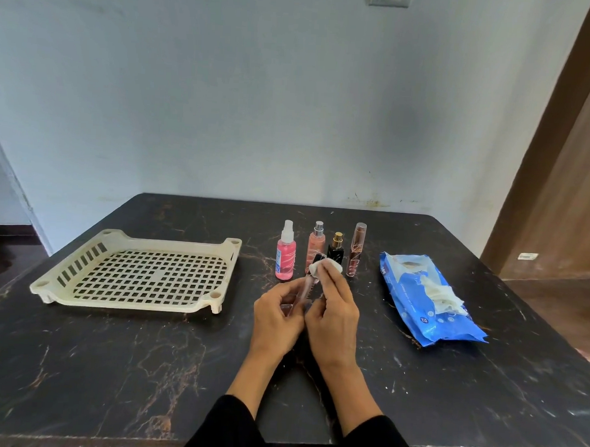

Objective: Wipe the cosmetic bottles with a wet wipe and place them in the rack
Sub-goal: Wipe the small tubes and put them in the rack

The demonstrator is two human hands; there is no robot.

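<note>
A slim clear bottle with a dark cap (307, 282) is being held just right of the frame's centre, above the dark marbled table (111, 367). Its long axis is running up the frame with a slight lean to the right, the dark cap pointing away from the person toward the row of standing bottles. The left hand (276, 320) is gripping its lower end, fingers curled round it. The right hand (333, 316) is pinching a folded white wet wipe (322, 267) and pressing it against the cap end.

Judging by this, the wiping step is in hand, and the rack holds nothing yet. The next move probably calls for working the wipe down the body, then carrying the bottle left to the cream slotted rack (142, 274).

Behind the hands four bottles are standing upright: a pink spray bottle (285, 256), a peach spray bottle (315, 246), a small black bottle with a gold top (336, 248) and a tall brown tube (357, 249). At right, a blue wipes packet (429, 296) is lying open.
</note>
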